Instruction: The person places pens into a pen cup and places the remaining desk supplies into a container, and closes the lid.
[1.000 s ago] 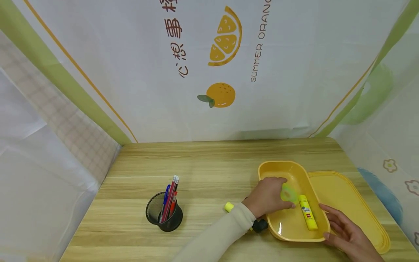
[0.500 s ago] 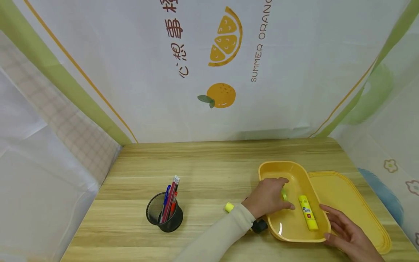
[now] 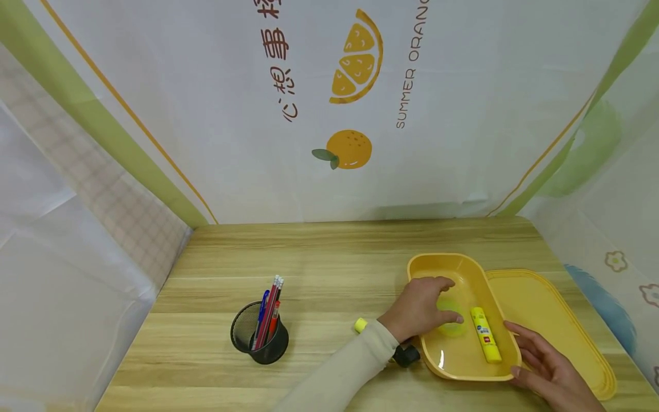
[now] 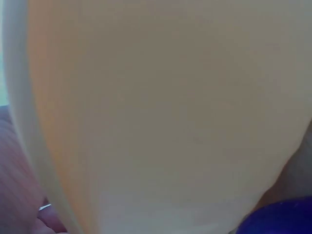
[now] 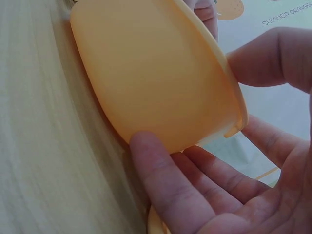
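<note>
A yellow plastic box (image 3: 453, 366) stands on the right part of the table. My left hand (image 3: 419, 309) reaches over its left rim, fingers and thumb spread above a yellow-green tape roll (image 3: 453, 330) lying on the box floor, partly covered by the thumb. A yellow glue stick (image 3: 485, 336) lies to the right of the tape roll. My right hand (image 3: 548, 366) holds the box by its near right corner. In the right wrist view, the thumb is at the rim and other fingers press the outer wall (image 5: 146, 83). A pale, blurred surface fills most of the left wrist view.
A flat yellow lid (image 3: 540, 315) lies right of the box. A black mesh pen holder (image 3: 273, 346) with pencils and pens stands at left. Left of the box, a yellow-ended thing (image 3: 360, 325) and a black thing (image 3: 407, 356) are partly hidden by the left sleeve (image 3: 345, 366).
The tape roll, earlier between my left fingers and turned edge-on half a second ago, now lies on the box floor. My left fingers have let go of it. The right hand keeps its place.
</note>
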`<state>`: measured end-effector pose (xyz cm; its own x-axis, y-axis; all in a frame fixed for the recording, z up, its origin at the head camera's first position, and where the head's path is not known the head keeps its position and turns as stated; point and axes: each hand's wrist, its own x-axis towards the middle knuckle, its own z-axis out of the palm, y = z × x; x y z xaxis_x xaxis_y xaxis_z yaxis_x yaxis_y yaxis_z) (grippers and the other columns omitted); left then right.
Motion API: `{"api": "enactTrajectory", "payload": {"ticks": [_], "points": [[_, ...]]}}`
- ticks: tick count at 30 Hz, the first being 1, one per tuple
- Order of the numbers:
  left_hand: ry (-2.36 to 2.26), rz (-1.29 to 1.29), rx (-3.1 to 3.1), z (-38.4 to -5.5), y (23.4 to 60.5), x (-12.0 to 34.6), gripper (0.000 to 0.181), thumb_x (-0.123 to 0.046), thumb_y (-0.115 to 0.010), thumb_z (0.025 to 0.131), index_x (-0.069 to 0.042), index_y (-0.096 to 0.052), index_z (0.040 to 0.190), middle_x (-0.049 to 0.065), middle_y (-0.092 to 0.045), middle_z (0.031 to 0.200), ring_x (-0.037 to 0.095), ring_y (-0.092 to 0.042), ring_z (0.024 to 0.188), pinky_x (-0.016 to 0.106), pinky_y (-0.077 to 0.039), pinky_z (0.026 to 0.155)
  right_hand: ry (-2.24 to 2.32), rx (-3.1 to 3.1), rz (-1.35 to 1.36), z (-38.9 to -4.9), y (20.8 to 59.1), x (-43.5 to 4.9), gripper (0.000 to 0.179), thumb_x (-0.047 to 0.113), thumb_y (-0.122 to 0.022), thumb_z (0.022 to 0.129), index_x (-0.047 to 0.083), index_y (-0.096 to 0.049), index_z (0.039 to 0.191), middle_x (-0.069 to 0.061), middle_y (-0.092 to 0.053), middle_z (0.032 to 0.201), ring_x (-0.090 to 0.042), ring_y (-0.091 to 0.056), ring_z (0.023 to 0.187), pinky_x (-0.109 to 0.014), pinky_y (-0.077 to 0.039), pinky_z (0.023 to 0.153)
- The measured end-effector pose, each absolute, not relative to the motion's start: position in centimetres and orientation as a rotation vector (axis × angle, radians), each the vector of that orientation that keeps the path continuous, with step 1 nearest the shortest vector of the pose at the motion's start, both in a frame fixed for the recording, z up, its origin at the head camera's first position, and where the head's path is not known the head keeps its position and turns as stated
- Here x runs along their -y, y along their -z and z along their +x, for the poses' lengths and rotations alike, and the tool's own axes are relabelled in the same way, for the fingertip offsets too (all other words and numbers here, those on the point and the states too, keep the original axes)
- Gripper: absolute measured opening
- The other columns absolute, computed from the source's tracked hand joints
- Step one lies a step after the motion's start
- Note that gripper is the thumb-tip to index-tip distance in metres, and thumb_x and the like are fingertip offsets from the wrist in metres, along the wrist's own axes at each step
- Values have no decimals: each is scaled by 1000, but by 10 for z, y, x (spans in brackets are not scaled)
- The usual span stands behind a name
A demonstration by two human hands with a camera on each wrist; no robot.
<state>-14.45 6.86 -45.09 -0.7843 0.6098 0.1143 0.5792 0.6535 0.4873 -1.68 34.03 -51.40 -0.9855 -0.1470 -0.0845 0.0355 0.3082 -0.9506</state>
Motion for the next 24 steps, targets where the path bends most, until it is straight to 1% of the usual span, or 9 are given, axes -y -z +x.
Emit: {"api": "enactTrajectory", "payload": {"ticks": [3, 12, 16, 20, 24], "points": [[-807, 1027, -2790, -145, 451, -68, 64, -52, -81, 91, -18, -65, 143, -8, -74, 132, 0, -68, 114, 11, -52, 94, 1759, -2412, -110, -17, 514, -341, 70, -1, -60, 104, 9, -28, 166, 38, -47, 144, 14, -59, 118, -31, -65, 79], [-906, 1118, -2743, -149, 454, -64, 62, -51, -80, 92, -17, -67, 141, -6, -74, 131, -1, -68, 106, 6, -49, 89, 1745, -2413, -104, -19, 514, -341, 69, 0, -60, 105, 9, -28, 166, 38, -46, 144, 14, -59, 119, -29, -64, 81], [-1021, 1111, -2653, -148, 455, -64, 61, -48, -80, 94, -15, -66, 143, -5, -72, 136, 1, -69, 113, 4, -50, 89, 1736, -2410, -74, -19, 513, -341, 69, 1, -60, 105, 9, -28, 166, 38, -47, 142, 14, -60, 118, -29, -64, 81], [-1197, 1060, -2514, -147, 454, -62, 59, -41, -80, 95, -12, -64, 144, -1, -69, 141, 6, -69, 123, 8, -54, 91, 1725, -2402, -31, -19, 513, -339, 69, 3, -61, 105, 10, -28, 166, 40, -47, 140, 13, -60, 116, -29, -64, 81], [-1301, 1052, -2447, -147, 453, -59, 56, -37, -80, 96, -11, -64, 144, 2, -69, 142, 9, -68, 125, 9, -54, 92, 1713, -2409, -7, -20, 512, -338, 70, 5, -63, 105, 10, -29, 165, 41, -47, 138, 14, -60, 115, -29, -64, 81]]}}
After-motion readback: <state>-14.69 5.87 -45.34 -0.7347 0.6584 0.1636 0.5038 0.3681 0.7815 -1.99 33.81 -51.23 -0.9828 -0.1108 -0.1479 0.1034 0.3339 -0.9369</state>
